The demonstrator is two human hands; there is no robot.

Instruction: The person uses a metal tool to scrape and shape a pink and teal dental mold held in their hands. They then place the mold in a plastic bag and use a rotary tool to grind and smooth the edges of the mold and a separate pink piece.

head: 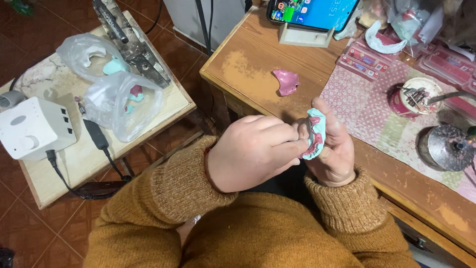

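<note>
At twelve o'clock we see a lit phone screen, bright with coloured icons. At two o'clock lie flat pink-and-red packets; at ten o'clock, two clear plastic bags.

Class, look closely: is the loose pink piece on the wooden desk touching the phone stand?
No: the loose pink piece lies alone on bare wooden desk, clearly apart from the phone stand.

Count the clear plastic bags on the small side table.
2: one bag at the table's far side, another bag nearer, beside the white box. More bags at the desk's far corner aren't counted.
</note>
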